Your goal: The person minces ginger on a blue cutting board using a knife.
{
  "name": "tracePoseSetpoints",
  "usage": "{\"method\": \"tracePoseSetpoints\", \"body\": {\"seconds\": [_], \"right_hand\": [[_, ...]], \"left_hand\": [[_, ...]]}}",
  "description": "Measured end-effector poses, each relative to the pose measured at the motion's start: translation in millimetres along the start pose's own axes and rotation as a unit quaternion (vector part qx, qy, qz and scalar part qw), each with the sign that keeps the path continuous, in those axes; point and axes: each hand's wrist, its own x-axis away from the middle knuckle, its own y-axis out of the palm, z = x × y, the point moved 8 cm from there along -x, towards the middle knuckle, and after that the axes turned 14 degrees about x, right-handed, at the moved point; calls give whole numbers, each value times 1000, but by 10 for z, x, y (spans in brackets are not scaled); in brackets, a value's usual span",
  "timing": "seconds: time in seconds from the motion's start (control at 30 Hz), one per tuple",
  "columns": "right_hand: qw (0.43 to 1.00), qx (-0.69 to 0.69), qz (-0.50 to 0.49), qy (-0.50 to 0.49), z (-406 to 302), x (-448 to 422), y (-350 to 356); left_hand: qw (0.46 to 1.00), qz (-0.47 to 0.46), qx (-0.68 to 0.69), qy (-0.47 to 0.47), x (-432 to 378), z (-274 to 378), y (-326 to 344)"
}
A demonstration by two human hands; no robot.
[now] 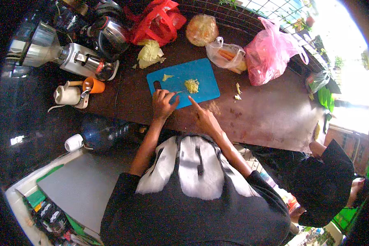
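A blue cutting board [204, 72] lies on the dark brown table. On it sit a small heap of finely chopped pale yellow-green pieces [192, 86] and a separate pale leaf scrap [167, 77]. My left hand [164, 104] rests over the board's near left edge, fingers bent and thumb apart. A thin pale sliver [179, 92] lies by its fingertips; whether the hand touches it is unclear. My right hand [207, 119] is at the near edge, index finger stretched onto the board below the heap, other fingers curled; what they may hold is hidden. Beyond the board sits a partly cut cabbage [150, 54].
Behind the board are a red bag [156, 23], a wrapped bundle [202, 30], a clear bag with carrots [226, 55] and a pink plastic bag [266, 52]. At left stand a grinder [80, 60], an orange cup [93, 85] and a kettle [67, 94]. Another person [323, 181] is at right.
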Motion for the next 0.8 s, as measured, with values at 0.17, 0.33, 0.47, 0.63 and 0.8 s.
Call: {"method": "tracePoseSetpoints", "body": {"seconds": [0.17,0.33,0.47,0.63,0.8], "right_hand": [[999,-5,32,-25,-23,148,24],[1000,-8,8,-2,-19,210,80],[999,-1,25,-21,-38,155,101],[997,43,48,-47,-122,118,78],[1000,25,7,-3,-97,42,110]], "left_hand": [[1000,-11,-9,21,-15,49,15],[998,-54,-1,35,-28,74,82],[998,-55,4,33,15,23,111],[998,-54,10,36,23,20,131],[997,-68,21,37,5,34,130]]}}
